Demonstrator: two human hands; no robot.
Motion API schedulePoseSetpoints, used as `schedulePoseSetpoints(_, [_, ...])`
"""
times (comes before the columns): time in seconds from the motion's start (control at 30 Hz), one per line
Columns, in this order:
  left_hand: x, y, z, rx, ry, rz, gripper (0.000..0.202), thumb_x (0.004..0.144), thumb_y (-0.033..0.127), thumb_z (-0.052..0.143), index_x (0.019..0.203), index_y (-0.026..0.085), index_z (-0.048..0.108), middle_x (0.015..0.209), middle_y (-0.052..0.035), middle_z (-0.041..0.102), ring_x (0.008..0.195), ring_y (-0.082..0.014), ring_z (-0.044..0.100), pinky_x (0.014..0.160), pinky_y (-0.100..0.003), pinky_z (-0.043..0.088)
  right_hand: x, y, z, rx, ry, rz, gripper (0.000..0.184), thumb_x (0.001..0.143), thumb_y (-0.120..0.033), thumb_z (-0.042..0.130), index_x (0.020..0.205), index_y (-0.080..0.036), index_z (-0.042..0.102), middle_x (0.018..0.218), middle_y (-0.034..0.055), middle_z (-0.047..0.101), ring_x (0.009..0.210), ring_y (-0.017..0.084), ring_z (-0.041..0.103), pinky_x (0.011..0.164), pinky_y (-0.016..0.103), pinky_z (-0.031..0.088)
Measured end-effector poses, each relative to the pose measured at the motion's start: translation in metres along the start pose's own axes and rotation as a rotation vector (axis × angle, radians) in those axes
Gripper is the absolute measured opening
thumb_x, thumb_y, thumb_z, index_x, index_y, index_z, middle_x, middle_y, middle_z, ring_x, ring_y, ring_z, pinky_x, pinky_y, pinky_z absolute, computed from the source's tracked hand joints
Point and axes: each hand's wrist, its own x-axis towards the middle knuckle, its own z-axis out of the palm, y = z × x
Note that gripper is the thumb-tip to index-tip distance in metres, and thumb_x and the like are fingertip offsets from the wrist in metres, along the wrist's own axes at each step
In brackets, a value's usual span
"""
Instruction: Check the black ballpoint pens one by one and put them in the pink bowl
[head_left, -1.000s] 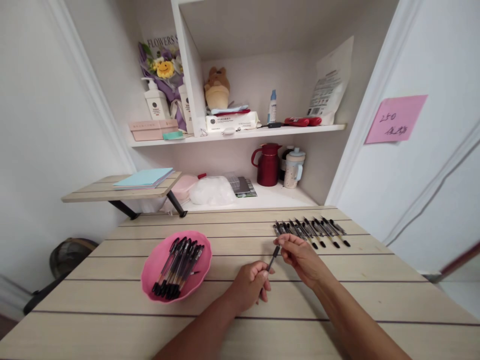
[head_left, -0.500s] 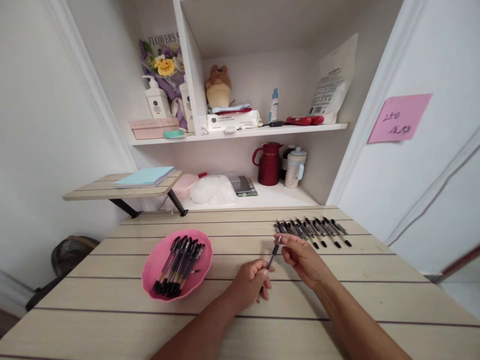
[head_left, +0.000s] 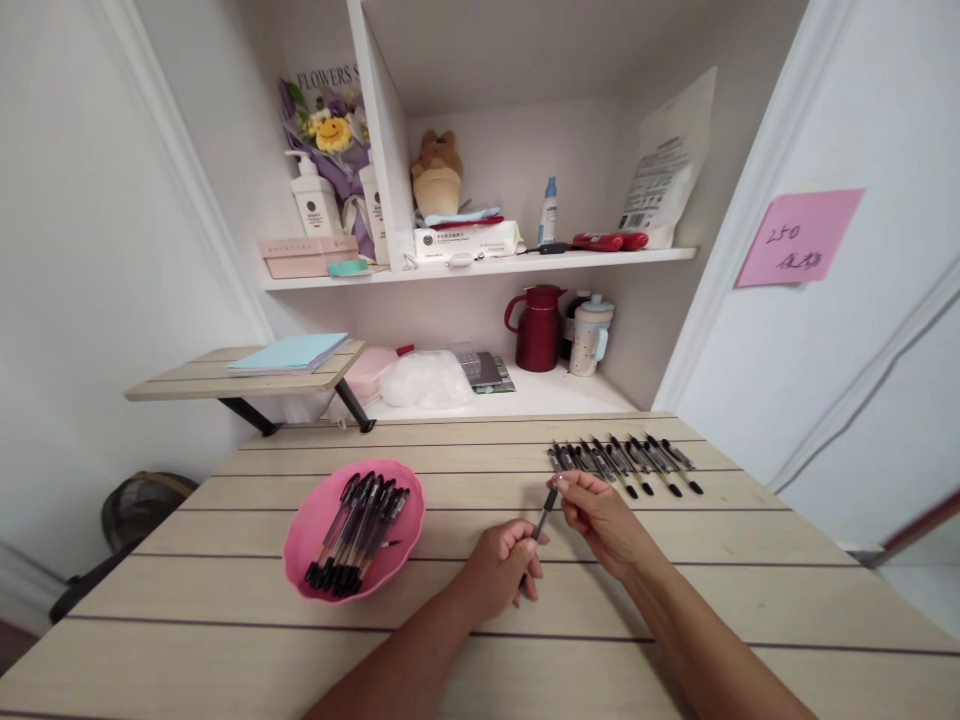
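My left hand [head_left: 504, 568] is closed round the barrel of a gel pen [head_left: 547, 508], which is tilted with its black grip upward. At the pen's upper end, my right hand [head_left: 600, 510] pinches the tip between thumb and forefinger. The tip itself is mostly hidden by those fingers. Just beyond the right hand lies a row of disassembled-looking black and clear pens [head_left: 637, 460] on the table. Left of my hands, a pink scalloped bowl [head_left: 409, 555] holds several capped black pens [head_left: 360, 530], laid side by side.
The slatted wooden table [head_left: 247, 650] ends at a white cabinet. A small raised shelf [head_left: 180, 380] with blue paper [head_left: 289, 352] stands at the back left. A red thermos [head_left: 538, 330], a pale cup [head_left: 591, 338] and a plastic bag [head_left: 427, 380] sit behind the table.
My right fingers have closed a little more over the pen's tip, covering the metal that showed before. The left hand and bowl have stayed in place.
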Motion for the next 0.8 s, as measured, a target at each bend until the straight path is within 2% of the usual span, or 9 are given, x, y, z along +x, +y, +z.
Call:
schedulePoseSetpoints(0.13, [0.0002, -0.0011, -0.0002, -0.006, -0.004, 0.003, 0.032, 0.08, 0.034, 0.039, 0.103, 0.015, 0.051, 0.064, 0.0025, 0.052, 0.043, -0.0052, 0.05, 0.033, -0.012, 0.029, -0.0008, 0.0001, 0.0007, -0.013, -0.014, 0.01, 0.026, 0.058, -0.036, 0.073, 0.068, -0.016, 0.06, 0.045, -0.0052, 0.043, 0.041, 0.005, 0.029, 0.04, 0.021, 0.016])
schedulePoseSetpoints(0.3, [-0.0003, -0.0004, 0.0003, -0.016, 0.007, 0.011, 0.031, 0.08, 0.035, 0.039, 0.102, 0.015, 0.051, 0.064, 0.0026, 0.052, 0.043, -0.0052, 0.05, 0.034, -0.013, 0.029, -0.0023, -0.0005, 0.002, 0.001, -0.033, -0.013, 0.026, 0.057, -0.035, 0.073, 0.067, -0.017, 0.058, 0.051, -0.0039, 0.049, 0.042, 0.005, 0.031, 0.04, 0.021, 0.016])
schedulePoseSetpoints(0.47, [-0.0015, 0.001, 0.0014, -0.016, 0.021, 0.006, 0.029, 0.081, 0.034, 0.038, 0.097, 0.015, 0.051, 0.063, 0.0029, 0.051, 0.042, -0.005, 0.05, 0.033, -0.013, 0.028, -0.0015, 0.0009, 0.0024, -0.015, -0.048, 0.009, 0.028, 0.057, -0.039, 0.072, 0.065, -0.018, 0.056, 0.044, -0.006, 0.043, 0.04, 0.005, 0.028, 0.04, 0.022, 0.014])
schedulePoseSetpoints(0.67, [-0.0013, -0.0005, 0.0015, -0.017, 0.015, 0.029, 0.029, 0.08, 0.035, 0.039, 0.098, 0.015, 0.051, 0.064, 0.0025, 0.052, 0.044, -0.0059, 0.051, 0.033, -0.013, 0.028, -0.0013, 0.0014, 0.0017, 0.014, -0.06, -0.007, 0.025, 0.058, -0.035, 0.073, 0.065, -0.018, 0.057, 0.043, -0.0065, 0.041, 0.04, 0.005, 0.027, 0.04, 0.021, 0.014])
schedulePoseSetpoints(0.73, [-0.0011, -0.0007, 0.0014, -0.019, 0.016, 0.033, 0.03, 0.08, 0.035, 0.039, 0.099, 0.015, 0.051, 0.064, 0.0025, 0.052, 0.044, -0.0058, 0.051, 0.033, -0.013, 0.029, -0.0019, 0.0002, 0.0012, 0.013, -0.067, -0.01, 0.023, 0.059, -0.033, 0.073, 0.068, -0.017, 0.059, 0.05, -0.0041, 0.048, 0.042, 0.004, 0.03, 0.04, 0.02, 0.016])
schedulePoseSetpoints(0.8, [-0.001, -0.0006, 0.0013, -0.018, 0.016, 0.033, 0.031, 0.08, 0.036, 0.039, 0.1, 0.015, 0.051, 0.064, 0.0025, 0.052, 0.044, -0.0056, 0.051, 0.033, -0.013, 0.029, -0.0024, -0.0016, 0.0006, 0.014, -0.089, -0.015, 0.025, 0.06, -0.035, 0.071, 0.075, -0.017, 0.062, 0.065, 0.0006, 0.058, 0.044, 0.004, 0.034, 0.039, 0.021, 0.018])
